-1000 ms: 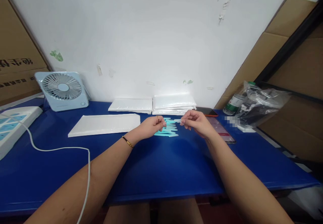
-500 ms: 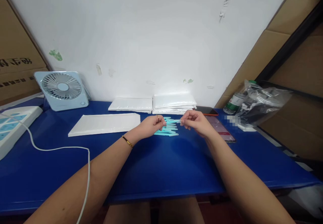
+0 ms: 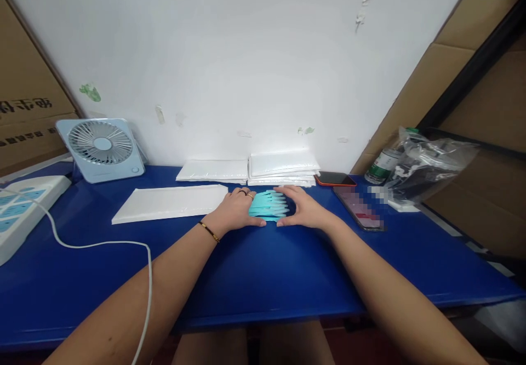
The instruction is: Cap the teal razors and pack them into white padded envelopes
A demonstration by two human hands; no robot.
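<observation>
A flat row of slim turquoise sticks point(image 3: 265, 205) with pale translucent tips lies on the blue table; they look like eyebrow razors. At the row's left end rests my left hand point(image 3: 236, 209), its fingers along the back and its thumb along the front, covering the stick ends there. My right hand point(image 3: 306, 209) curves around the tip end, thumb and fingers wide apart, with a gap between palm and tips. Neither hand lifts a stick. Beside my left hand lies a white padded envelope point(image 3: 164, 203), its right end partly behind the hand.
White envelopes point(image 3: 283, 167) are stacked against the wall. At right lie a red-edged phone point(image 3: 335, 179), another phone point(image 3: 359, 209), a bottle point(image 3: 382, 166) and a plastic bag point(image 3: 431, 167). A fan point(image 3: 102, 146), a power strip point(image 3: 30, 206) and a white cable point(image 3: 98, 241) are at left.
My right hand has let go of the single stick it was pinching, which now lies among the others. Both hands have lowered and spread around the row, which looks more evenly aligned.
</observation>
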